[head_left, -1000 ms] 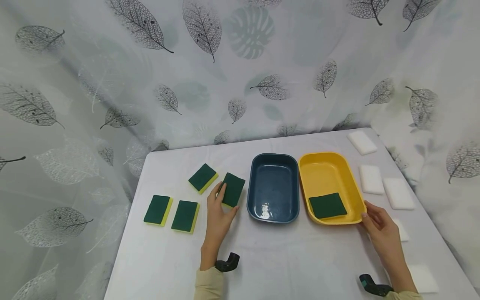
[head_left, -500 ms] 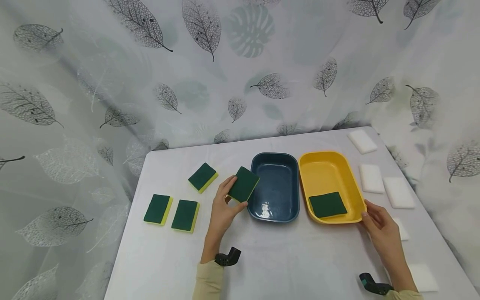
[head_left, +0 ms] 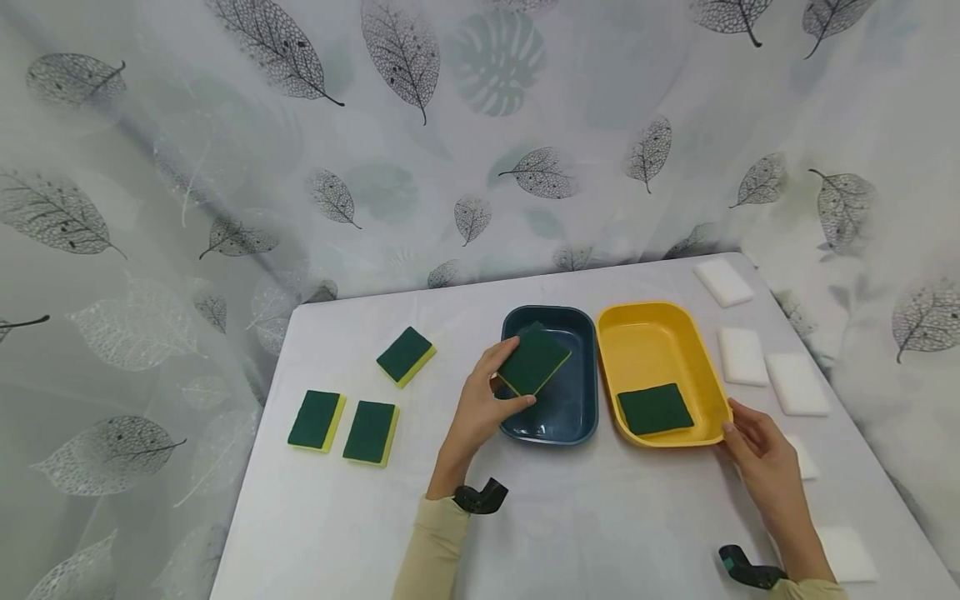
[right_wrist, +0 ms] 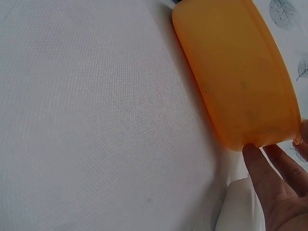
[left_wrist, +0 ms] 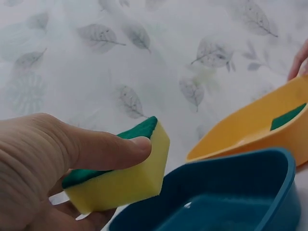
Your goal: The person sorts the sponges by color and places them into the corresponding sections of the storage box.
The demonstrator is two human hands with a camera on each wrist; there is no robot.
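My left hand [head_left: 486, 398] pinches a sponge [head_left: 534, 360] over the blue tray [head_left: 549, 429], thumb on one side and fingers on the other. The left wrist view shows this sponge [left_wrist: 127, 180] tilted, its green scouring layer up and its yellow foam below, above the near part of the blue tray [left_wrist: 231, 207]. At the right, my right hand [head_left: 765, 454] grips the near right corner of the yellow tray [head_left: 648, 346]. Inside that tray lies another green-topped sponge [head_left: 656, 410]. In the right wrist view, fingertips touch the outer wall of the yellow tray [right_wrist: 240, 72].
Left of the trays lie three more green-and-yellow sponges: one at the back [head_left: 405, 354], one at far left [head_left: 315, 419] and a third sponge [head_left: 371, 431] beside it. Several white sponge blocks [head_left: 742, 358] line the table's right side. A leaf-print curtain [head_left: 472, 167] hangs behind.
My left hand has lifted the sponge off the table and carried it right, from beside the blue tray to over it. My right hand stays at the yellow tray's corner.
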